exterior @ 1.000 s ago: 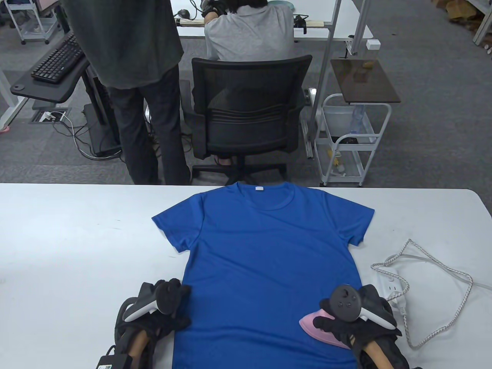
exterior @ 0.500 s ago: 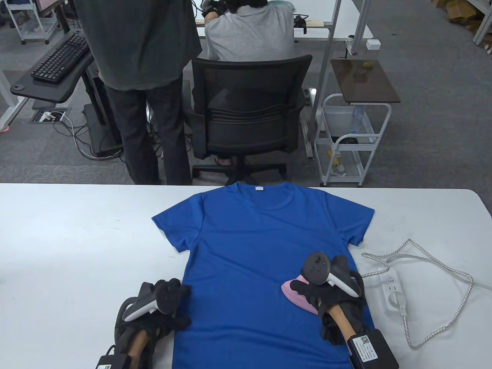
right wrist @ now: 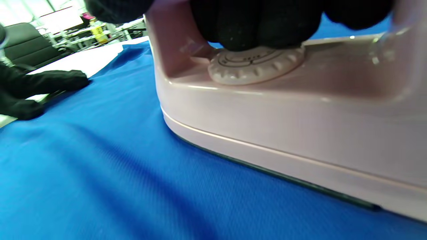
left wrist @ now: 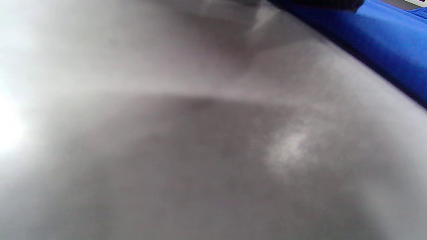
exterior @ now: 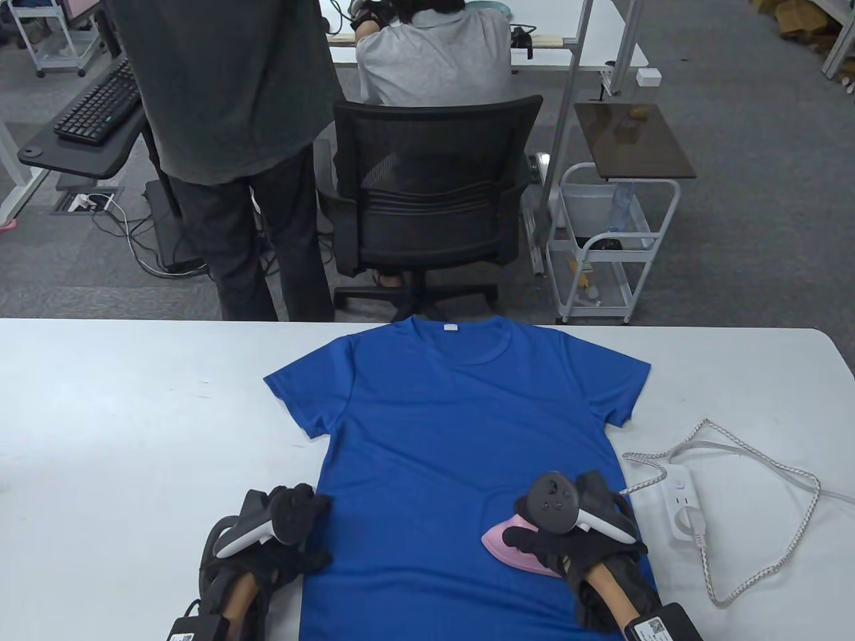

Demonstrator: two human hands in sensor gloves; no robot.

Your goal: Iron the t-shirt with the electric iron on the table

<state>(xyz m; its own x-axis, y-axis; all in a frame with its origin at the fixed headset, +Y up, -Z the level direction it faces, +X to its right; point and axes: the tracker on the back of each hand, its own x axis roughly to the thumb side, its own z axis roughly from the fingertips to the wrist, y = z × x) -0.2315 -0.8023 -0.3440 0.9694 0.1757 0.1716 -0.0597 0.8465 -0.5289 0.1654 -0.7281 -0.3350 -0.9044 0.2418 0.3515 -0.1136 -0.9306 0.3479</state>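
Note:
A blue t-shirt (exterior: 461,441) lies flat on the white table (exterior: 133,414), collar toward the far edge. My right hand (exterior: 558,541) grips the handle of a pink electric iron (exterior: 511,547) whose soleplate rests flat on the shirt's lower right part. In the right wrist view the iron (right wrist: 283,110) sits on the blue cloth (right wrist: 100,173) with my gloved fingers (right wrist: 257,23) around its handle above the dial. My left hand (exterior: 294,534) rests on the shirt's lower left edge, fingers touching the cloth. The left wrist view is a blur of table with a strip of shirt (left wrist: 383,43).
A white power strip (exterior: 685,501) with the iron's braided cord (exterior: 788,481) lies on the table right of the shirt. Beyond the far edge are a black office chair (exterior: 427,187), a standing person (exterior: 227,133) and a white cart (exterior: 614,240).
My right hand first slid the iron up and left over the shirt, then drew it back a little toward me. The cord shifted with it. My left hand stayed put.

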